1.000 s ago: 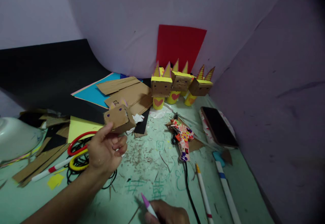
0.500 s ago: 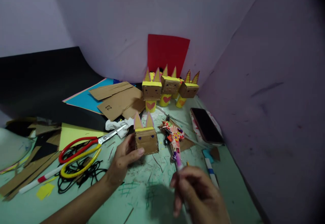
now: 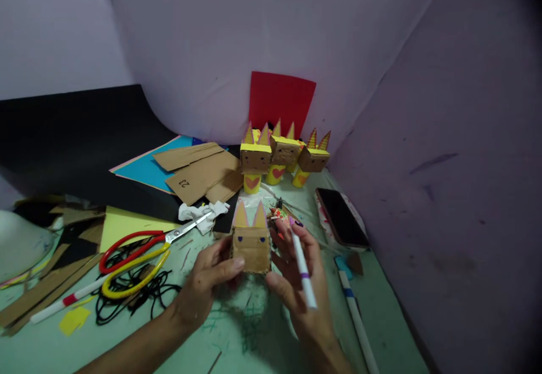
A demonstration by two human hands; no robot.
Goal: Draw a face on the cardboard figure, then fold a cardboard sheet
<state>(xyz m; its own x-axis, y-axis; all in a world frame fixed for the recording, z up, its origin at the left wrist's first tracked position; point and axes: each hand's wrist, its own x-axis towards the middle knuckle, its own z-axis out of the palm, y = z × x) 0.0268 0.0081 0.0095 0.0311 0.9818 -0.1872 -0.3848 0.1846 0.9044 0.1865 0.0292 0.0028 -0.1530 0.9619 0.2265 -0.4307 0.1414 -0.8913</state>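
A small cardboard box head (image 3: pixel 254 258) has two purple-edged pointed ears and two dark eyes. My left hand (image 3: pixel 205 283) grips it by its left side, thumb across the front. In my right hand (image 3: pixel 307 295) a white marker (image 3: pixel 302 266) with a purple band leans between the fingers. That hand's thumb and fingers are close around the head's right edge; whether they touch it is hard to tell. Behind the right hand, a patterned colourful bundle (image 3: pixel 279 214) is partly hidden. Farther back stand several finished-looking figures with box heads, such as one with a heart on its yellow body (image 3: pixel 253 184).
Red-and-yellow scissors (image 3: pixel 160 237) lie on the left over tangled black cord (image 3: pixel 139 295), beside a red-banded marker (image 3: pixel 70 299). Cardboard pieces (image 3: pixel 207 173) are behind. On the right are a phone (image 3: pixel 342 218) and a blue-banded marker (image 3: pixel 355 317). A wall (image 3: pixel 444 193) borders the right side.
My right hand has moved up and left to the box head, with the marker now tilted back in its fingers. The head has turned slightly to face me.
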